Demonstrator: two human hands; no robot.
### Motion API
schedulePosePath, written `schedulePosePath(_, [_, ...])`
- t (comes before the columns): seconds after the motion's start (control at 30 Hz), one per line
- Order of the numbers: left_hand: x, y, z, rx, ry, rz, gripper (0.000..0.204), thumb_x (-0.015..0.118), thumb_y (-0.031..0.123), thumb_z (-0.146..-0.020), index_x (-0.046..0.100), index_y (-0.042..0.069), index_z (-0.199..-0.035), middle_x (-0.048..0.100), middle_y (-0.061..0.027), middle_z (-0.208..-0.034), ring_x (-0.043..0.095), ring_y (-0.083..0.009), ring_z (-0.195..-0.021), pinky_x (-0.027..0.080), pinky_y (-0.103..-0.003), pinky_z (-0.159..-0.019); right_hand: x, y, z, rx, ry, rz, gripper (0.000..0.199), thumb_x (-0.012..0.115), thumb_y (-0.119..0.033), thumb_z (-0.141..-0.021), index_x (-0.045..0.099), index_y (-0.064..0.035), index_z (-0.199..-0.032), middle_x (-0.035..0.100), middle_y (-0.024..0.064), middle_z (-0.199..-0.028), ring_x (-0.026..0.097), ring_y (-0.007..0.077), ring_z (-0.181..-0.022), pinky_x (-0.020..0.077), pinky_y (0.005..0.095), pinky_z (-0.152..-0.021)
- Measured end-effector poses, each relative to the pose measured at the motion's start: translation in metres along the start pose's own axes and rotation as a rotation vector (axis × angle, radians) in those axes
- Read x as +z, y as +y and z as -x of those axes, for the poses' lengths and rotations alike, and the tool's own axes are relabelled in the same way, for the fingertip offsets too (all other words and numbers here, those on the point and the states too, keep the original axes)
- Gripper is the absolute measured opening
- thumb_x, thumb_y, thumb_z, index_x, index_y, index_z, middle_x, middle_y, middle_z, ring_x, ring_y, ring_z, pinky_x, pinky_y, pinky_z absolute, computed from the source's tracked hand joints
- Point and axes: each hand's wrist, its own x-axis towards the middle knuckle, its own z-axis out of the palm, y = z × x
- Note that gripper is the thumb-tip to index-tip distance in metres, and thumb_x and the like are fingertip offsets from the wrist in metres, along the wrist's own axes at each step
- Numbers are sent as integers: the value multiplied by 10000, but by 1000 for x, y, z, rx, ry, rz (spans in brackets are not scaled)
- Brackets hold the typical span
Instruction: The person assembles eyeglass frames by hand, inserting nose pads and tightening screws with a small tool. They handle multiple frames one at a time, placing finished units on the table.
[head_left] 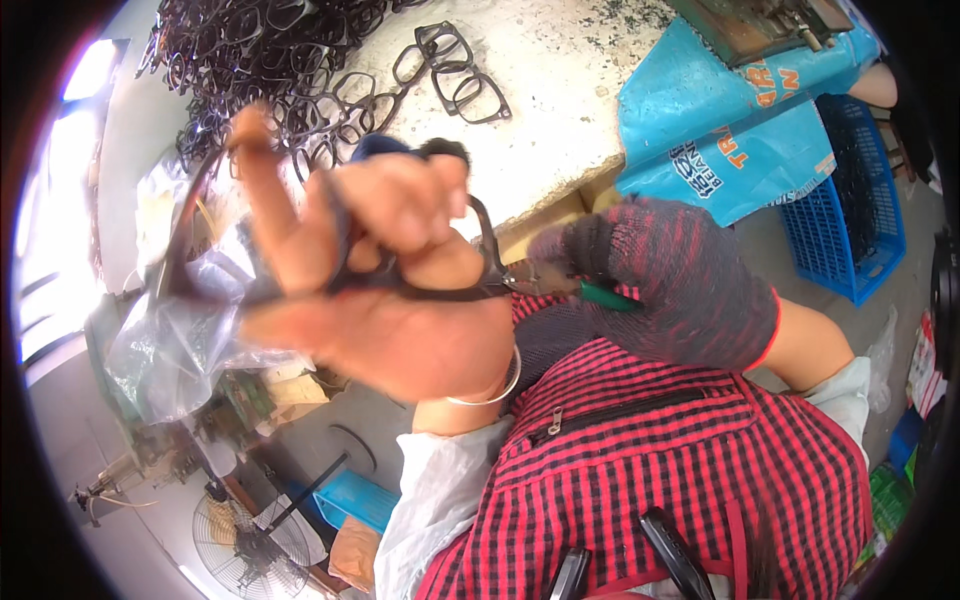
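My bare left hand (pixel 400 335), blurred by motion and with a white bangle at its wrist, is closed around a dark eyeglass frame (pixel 489 236). The frame's rims pass between my fingers, and one side sticks out to the left. In a dark knitted glove with a red cuff, my right hand (pixel 680 280) grips green-handled pliers (pixel 606 296). Their metal jaws meet the frame's right edge; whether they bite on it I cannot tell. On the worktable (pixel 560 90) beyond, several loose black eyeglass frames (pixel 470 95) lie beside a large heap (pixel 260 50).
A blue printed sack (pixel 720 150) hangs over the table's right edge, with a metal fixture (pixel 760 25) on top. Below stands a blue plastic crate (pixel 850 200). At left are clear plastic bags (pixel 175 340), a standing fan (pixel 250 540) and a light blue bin (pixel 355 498).
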Motion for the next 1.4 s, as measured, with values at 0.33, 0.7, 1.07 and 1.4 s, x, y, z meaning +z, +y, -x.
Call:
schedulePosePath(0.33, [-49,16,-9,474,-875,-1195,574,690,353,-845,476,131,-1329,596,-114,-1058,560,-297,-988,394,-487,-943,-81,9,-8,503,-523,-763,492,790,-160,-759,641,-62,-1218,691,24,-922,636,115,-819,506,300,-732])
schedulePosePath(0.7, [-4,7,-11,-810,130,423,669,358,457,-1051,300,-81,-1444,415,-51,-847,359,-150,-718,344,-288,-585,-24,-4,-5,-87,-2,418,514,764,-113,-742,611,-75,-1231,677,54,-995,641,215,-841,504,343,-726])
schedulePosePath(1.07, [34,9,-19,-789,369,69,657,404,447,-1044,338,-91,-1415,398,-40,-844,372,-145,-744,355,-295,-637,-35,4,-5,-114,-55,693,404,751,-151,-749,649,-85,-1135,658,73,-924,636,268,-830,504,371,-727])
schedulePosePath(1.4, [16,14,-15,-854,196,247,505,356,404,-1066,433,60,-1428,361,-30,-841,349,-141,-712,346,-272,-598,-22,10,3,8,6,-83,295,754,-112,-753,666,-49,-1028,672,76,-909,658,245,-832,510,352,-732])
